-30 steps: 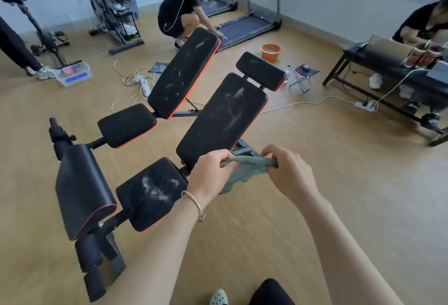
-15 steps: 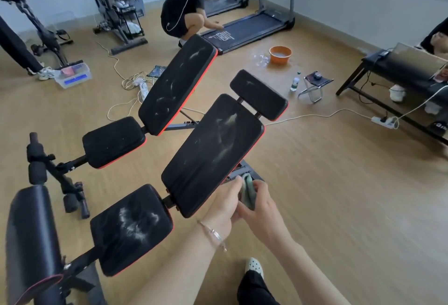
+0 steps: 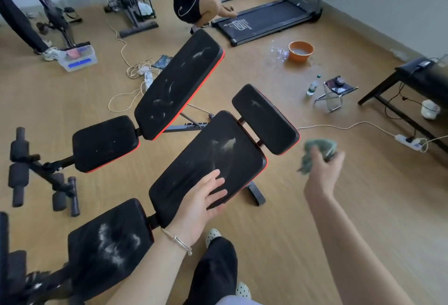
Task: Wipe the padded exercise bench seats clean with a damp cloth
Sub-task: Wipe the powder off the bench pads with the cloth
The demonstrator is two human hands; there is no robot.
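Parting now: left hand (image 3: pixel 203 204) is lying flat, fingers spread, on the near bench's dusty backrest pad (image 3: pixel 213 157), while right hand (image 3: pixel 323 170) is swinging clear beside it, clutching the bunched green cloth (image 3: pixel 321 146). Soft, limp, light stuff, so a wadded fistful is looking best.

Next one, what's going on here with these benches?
A person stands at the near padded bench, a second bench beyond it. Their left hand lies open on the lower end of the near back pad, while the right hand grips a bunched green cloth in the air beside it, touching no pad. White smears show on both benches' pads.
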